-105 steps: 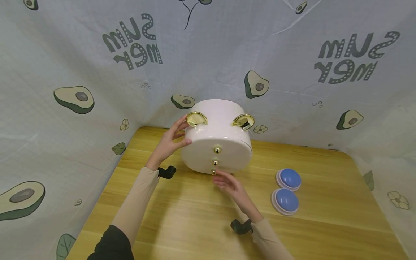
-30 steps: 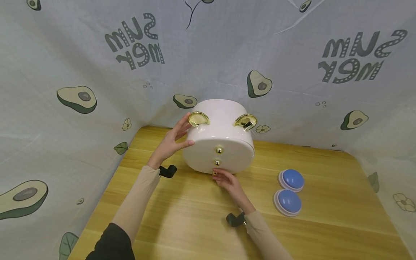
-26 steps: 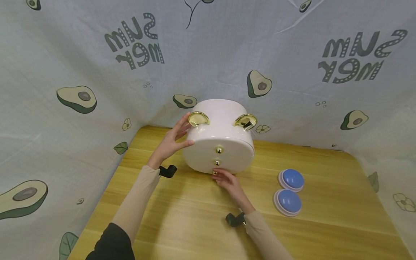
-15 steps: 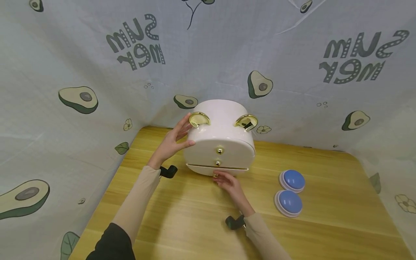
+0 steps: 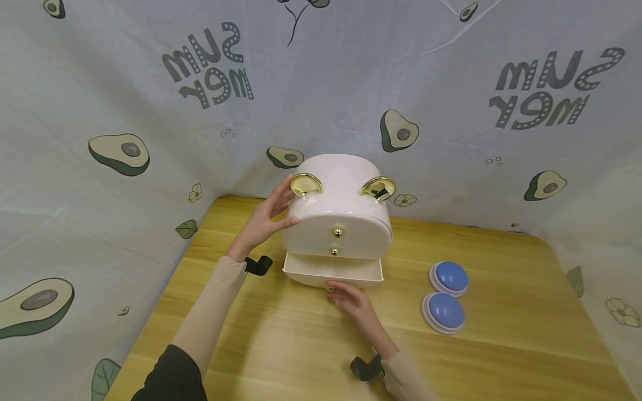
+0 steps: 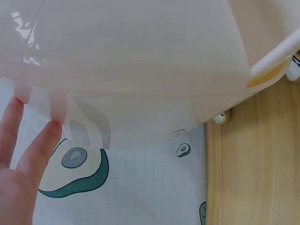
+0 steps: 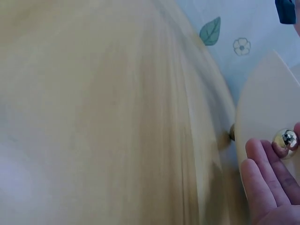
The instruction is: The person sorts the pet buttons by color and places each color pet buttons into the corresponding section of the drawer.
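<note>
With the white cabinet [image 5: 313, 236] as the centre of my dial in the head view, the closest items toward six o'clock are a pale right sleeve [image 5: 406, 376] and a black wrist mount [image 5: 368, 371] over the wooden table [image 5: 291, 356].

Just beyond, around six, the right hand [image 5: 357, 306] pinches the gold lower knob [image 5: 330, 288] at its fingertips, which I judge is plenty for so small a grip point. Behind that knob, the bottom drawer [image 5: 331, 267] stands out from the cabinet, its upper edge exposed to my camera.

At four o'clock sit two blue domes on white bases, the lower dome [image 5: 445, 311] and the upper dome [image 5: 451, 275], well apart from both hands. I cannot tell whether their bases touch.

At nine, the left hand [image 5: 263, 223] spreads its fingers against the cabinet's side with the thumb at the front edge, probably bracing the body against a tug on the drawer.

Farther up, two gold ears [image 5: 303, 184] flank the cabinet top, and a printed cloth [image 5: 321, 83] spans twelve o'clock.
</note>
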`<act>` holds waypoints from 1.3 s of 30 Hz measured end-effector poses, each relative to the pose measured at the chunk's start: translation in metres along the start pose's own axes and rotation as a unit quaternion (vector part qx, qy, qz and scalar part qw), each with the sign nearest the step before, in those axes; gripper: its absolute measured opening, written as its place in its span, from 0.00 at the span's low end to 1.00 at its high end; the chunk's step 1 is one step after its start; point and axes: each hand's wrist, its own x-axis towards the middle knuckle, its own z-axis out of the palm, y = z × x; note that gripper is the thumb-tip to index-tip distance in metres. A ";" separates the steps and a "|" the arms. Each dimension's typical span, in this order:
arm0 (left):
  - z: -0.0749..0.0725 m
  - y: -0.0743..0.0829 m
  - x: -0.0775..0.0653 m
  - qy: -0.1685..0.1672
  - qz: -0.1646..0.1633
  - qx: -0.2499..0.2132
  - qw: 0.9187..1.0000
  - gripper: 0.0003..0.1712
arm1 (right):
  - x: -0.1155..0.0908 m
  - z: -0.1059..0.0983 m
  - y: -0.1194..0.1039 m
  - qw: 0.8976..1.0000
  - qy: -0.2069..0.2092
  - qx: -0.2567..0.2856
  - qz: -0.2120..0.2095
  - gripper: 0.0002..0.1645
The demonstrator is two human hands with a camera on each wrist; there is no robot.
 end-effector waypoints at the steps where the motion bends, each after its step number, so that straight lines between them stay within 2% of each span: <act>1: 0.000 0.000 0.000 0.000 0.000 0.000 1.000 0.49 | -0.002 0.001 0.000 1.000 -0.001 0.000 -0.002 0.23; 8: 0.000 -0.001 0.000 -0.003 0.003 0.002 1.000 0.49 | -0.018 0.007 -0.005 1.000 -0.017 -0.020 -0.011 0.23; 27: 0.001 -0.002 0.000 -0.003 0.000 -0.001 1.000 0.49 | -0.049 0.017 -0.008 0.999 -0.033 0.003 0.008 0.22; 32: 0.000 -0.021 0.002 0.000 0.010 -0.006 1.000 0.50 | -0.053 0.020 -0.010 0.999 -0.036 0.006 0.021 0.23; 35: 0.000 -0.018 0.002 0.000 0.009 -0.005 1.000 0.50 | -0.054 0.022 -0.012 0.999 -0.037 0.009 0.031 0.24; 39: 0.001 0.000 -0.001 -0.002 -0.001 -0.004 1.000 0.49 | -0.055 0.023 -0.012 0.999 -0.039 0.012 0.032 0.24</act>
